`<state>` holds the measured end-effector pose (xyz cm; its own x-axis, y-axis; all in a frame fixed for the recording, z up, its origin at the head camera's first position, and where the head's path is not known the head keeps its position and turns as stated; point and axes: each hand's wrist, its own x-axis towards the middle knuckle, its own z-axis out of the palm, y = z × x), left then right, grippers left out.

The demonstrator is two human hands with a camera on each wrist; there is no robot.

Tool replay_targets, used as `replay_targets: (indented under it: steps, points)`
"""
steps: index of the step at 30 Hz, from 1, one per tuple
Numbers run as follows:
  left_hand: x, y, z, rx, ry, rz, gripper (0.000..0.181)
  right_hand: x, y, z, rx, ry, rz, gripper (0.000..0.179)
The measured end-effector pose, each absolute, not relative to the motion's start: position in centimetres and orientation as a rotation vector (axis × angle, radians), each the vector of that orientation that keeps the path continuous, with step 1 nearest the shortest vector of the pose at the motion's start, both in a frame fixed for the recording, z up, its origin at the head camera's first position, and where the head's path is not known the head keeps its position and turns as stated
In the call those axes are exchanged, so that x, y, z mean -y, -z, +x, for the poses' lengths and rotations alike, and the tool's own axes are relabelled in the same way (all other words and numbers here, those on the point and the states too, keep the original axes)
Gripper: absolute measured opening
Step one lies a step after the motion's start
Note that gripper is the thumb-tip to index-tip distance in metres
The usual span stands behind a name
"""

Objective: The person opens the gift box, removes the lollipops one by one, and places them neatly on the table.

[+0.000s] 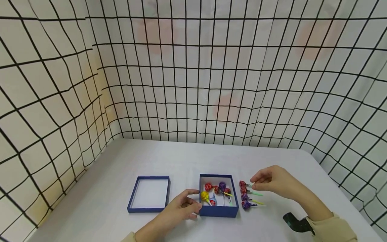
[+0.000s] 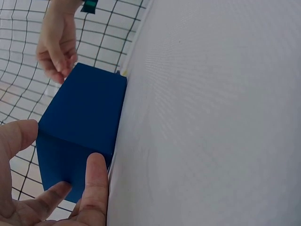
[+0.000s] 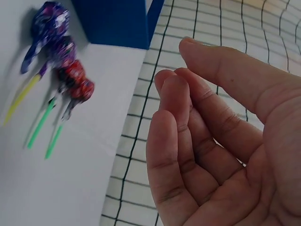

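Observation:
A blue box point(image 1: 219, 211) with a white inside holds several wrapped lollipops, among them a yellow one point(image 1: 205, 196), a red one point(image 1: 208, 187) and a purple one point(image 1: 222, 185). My left hand point(image 1: 183, 205) touches the box's left side, its fingertips against the blue wall in the left wrist view. Right of the box, several lollipops lie in a column, red ones point(image 3: 77, 81) at the far end and purple ones point(image 3: 51, 19) nearer, sticks pointing right. Just above the far end of this column is my right hand point(image 1: 276, 181), thumb apart from loosely bent fingers, holding nothing.
A blue-rimmed lid point(image 1: 151, 195), white inside, lies on the white table point(image 1: 181, 158) left of the box. Black-gridded white cloth point(image 1: 187, 77) closes off the back and sides. A dark curved piece point(image 1: 297, 223) sits by the right sleeve.

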<state>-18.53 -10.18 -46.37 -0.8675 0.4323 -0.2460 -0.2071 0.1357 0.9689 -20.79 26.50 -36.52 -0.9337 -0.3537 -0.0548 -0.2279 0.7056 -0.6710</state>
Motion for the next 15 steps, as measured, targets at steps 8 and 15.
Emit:
replay_targets:
  steps: [8,15]
  points:
    - [10.2,46.3,-18.4,-1.948,-1.784,0.233,0.060,-22.8,34.9,-21.1,-2.687,0.975,-0.578,0.011]
    - [10.2,46.5,-18.5,-1.950,-1.780,0.219,0.059,-20.3,34.5,-21.7,-2.680,0.877,-0.585,0.009]
